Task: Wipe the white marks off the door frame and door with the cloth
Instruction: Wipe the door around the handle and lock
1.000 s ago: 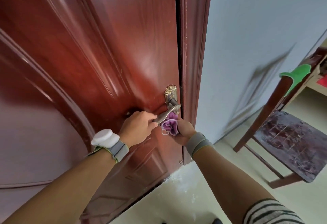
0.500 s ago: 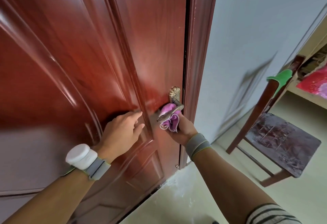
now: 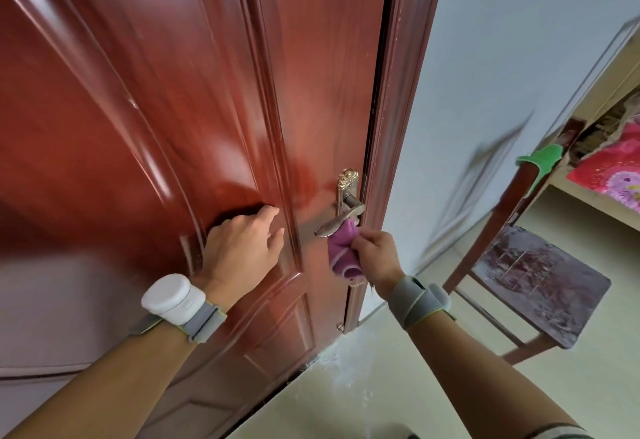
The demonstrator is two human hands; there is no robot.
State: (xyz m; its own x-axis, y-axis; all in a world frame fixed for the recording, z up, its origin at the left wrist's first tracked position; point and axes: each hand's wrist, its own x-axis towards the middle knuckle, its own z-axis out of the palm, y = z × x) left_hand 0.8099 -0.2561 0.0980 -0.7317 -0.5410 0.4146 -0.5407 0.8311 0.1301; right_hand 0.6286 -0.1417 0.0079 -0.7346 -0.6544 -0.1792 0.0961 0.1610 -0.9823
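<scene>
Red-brown glossy door (image 3: 311,75) and frame (image 3: 398,109), pale wall (image 3: 502,92) alongside.
Purple cloth (image 3: 341,255) pinched in right grip (image 3: 377,258) just under lever (image 3: 337,224); left grip (image 3: 242,251) empty, relaxed against door panel; white dust (image 3: 349,366) on floor (image 3: 588,386), chair (image 3: 540,286) near wall.

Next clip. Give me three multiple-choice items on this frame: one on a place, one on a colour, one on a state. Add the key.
1. Where is the cloth?
A) on the chair seat
B) just below the door handle, in the right hand
C) on the floor

2. What colour is the cloth?
A) white
B) yellow
C) purple

3. What is the left hand doing?
A) gripping the door handle
B) resting on the door, holding nothing
C) holding the cloth

Key:
1 B: the cloth is bunched under the door handle, pinched by the right hand.
2 C: its folds show purple.
3 B: the fingers touch the red panel, apart from the door handle.
</scene>
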